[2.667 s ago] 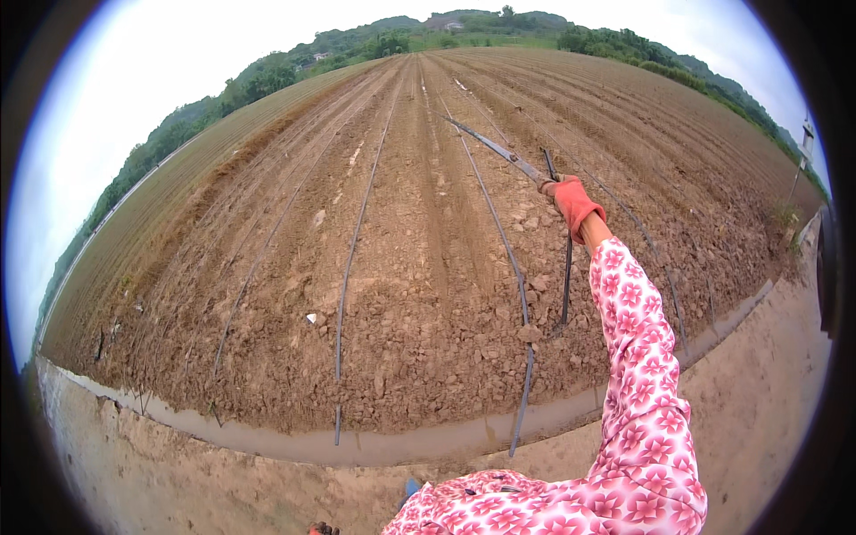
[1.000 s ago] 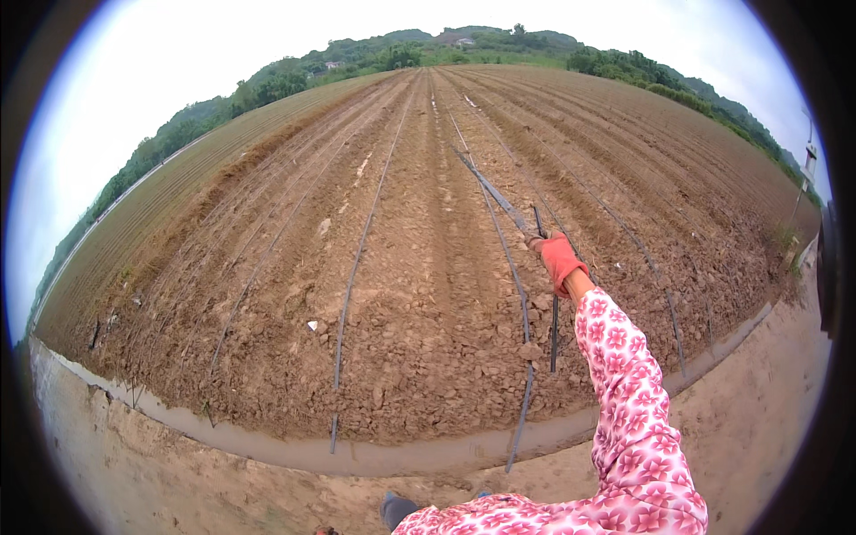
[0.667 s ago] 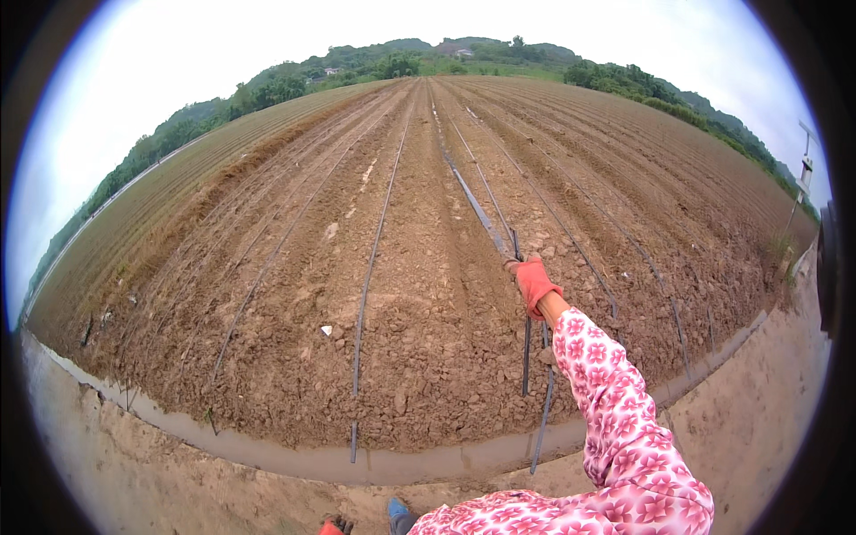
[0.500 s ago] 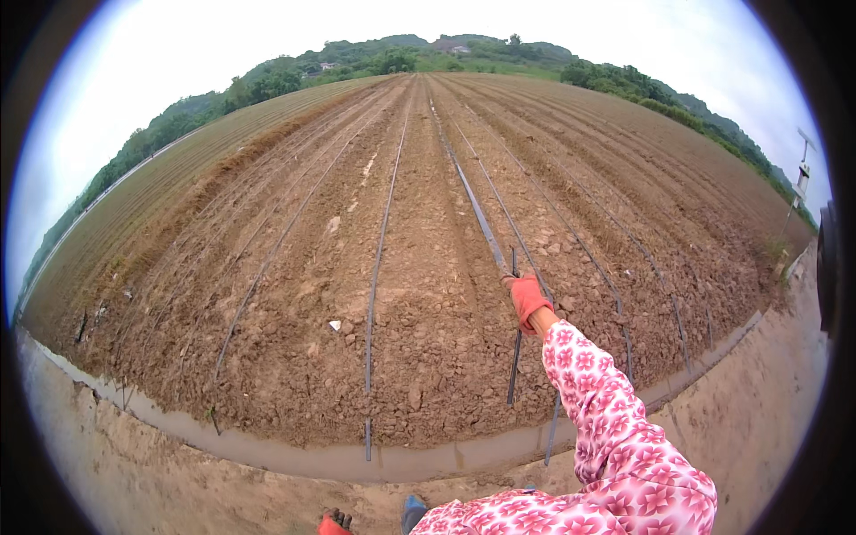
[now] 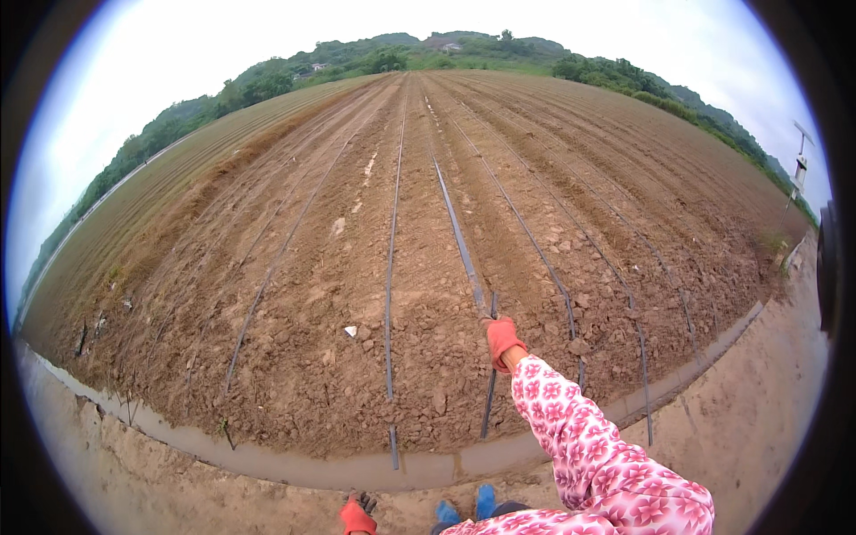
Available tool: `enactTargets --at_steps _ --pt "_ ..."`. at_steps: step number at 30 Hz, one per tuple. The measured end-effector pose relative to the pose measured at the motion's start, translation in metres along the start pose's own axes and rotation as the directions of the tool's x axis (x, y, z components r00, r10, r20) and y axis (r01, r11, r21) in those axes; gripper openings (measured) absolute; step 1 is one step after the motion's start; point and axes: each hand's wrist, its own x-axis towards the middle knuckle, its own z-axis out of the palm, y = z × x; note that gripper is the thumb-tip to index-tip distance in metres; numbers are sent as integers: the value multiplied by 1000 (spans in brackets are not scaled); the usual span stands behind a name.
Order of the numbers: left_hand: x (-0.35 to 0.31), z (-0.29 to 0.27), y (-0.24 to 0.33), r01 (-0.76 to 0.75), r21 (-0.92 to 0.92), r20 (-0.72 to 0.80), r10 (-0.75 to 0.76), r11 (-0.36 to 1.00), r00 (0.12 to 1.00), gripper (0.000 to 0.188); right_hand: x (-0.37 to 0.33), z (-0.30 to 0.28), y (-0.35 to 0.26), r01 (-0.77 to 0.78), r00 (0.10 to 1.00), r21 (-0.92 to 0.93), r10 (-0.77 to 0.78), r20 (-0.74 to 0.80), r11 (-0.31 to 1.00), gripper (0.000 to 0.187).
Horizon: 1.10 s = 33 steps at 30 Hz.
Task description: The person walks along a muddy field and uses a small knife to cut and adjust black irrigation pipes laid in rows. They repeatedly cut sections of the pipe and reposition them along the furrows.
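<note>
My right hand [image 5: 503, 341], in a red-orange glove, is closed round a black drip tape [image 5: 463, 245] out in front of me. From my grip the tape runs up off the soil toward the far field, and a loose tail [image 5: 489, 403] hangs below my fist. My fingers' exact hold is partly hidden by the glove's back. Low down near the bottom edge, my left hand [image 5: 358, 515] wears a red glove with dark fingers. Those fingers are apart, and nothing shows in them.
Other drip tapes [image 5: 390, 294] lie in long rows over the brown tilled soil [image 5: 294, 357]. A muddy water channel [image 5: 312, 465] crosses before my blue footwear [image 5: 486, 501]. White scrap [image 5: 350, 331] lies on the soil; a pole-mounted device [image 5: 799, 169] stands far right.
My right hand has moved left and lower, and the tape it holds has come with it. My left hand has risen slightly into view. The view has shifted, showing more of both feet.
</note>
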Motion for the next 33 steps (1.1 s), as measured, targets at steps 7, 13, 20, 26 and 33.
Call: enactTargets --at_steps 7,13,20,26,33 --pt "-48 32 18 -1 43 -232 11 999 973 27 0 4 31 -46 994 -239 22 -103 970 23" --pt "-86 2 24 -100 -17 64 101 995 993 55 34 -6 67 27 998 -273 -41 -44 962 23" --pt "-84 -31 15 -400 596 240 321 696 916 55 16 1 64 -146 989 -27 145 -36 989 28" --pt "-71 5 1 -376 486 297 255 789 920 54 36 -15 96 -106 992 -163 94 -80 981 31" --pt "-178 126 32 -162 322 80 144 933 986 53 83 -16 172 149 986 -596 -165 27 789 35"
